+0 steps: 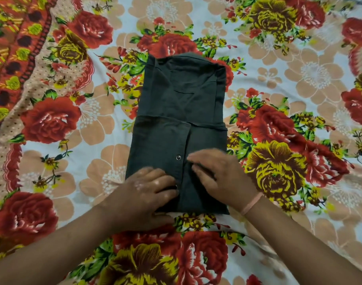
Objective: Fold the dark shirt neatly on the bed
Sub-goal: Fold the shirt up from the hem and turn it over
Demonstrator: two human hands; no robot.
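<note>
One dark shirt point(182, 112), two hands, two metal snaps, one pocket, one wristband. The shirt lies in the middle of the bed, on a flowered sheet point(299, 79), folded into a long narrow rectangle running away from the person, w/ the sides tucked in and a cross edge approx. halfway up. The pocket point(183, 93) shows on the far half. The front strip runs down the near half, w/ one snap point(178, 157) in plain sight beside it and the 2nd snap point(176, 187) half covered by fingertips lower down. The left hand point(147, 192) lies palm-down on the near left corner of the shirt, fingers straight and close together, pointing across toward the front strip; its thumb sits at the near hem, on the sheet side. The right hand point(219, 173) rests on the near right part, fingers aimed left and a little bent, tips on the cloth just right of the front strip. Motion blur there hides whether those tips pinch a fold or only press, so that can't be told. The wristband point(251, 204), pale pink, sits on the right wrist. Both forearms come in from the bottom corners and cover the near hem's corners in part; big red, yellow and peach flowers of the sheet surround the shirt on all sides.
</note>
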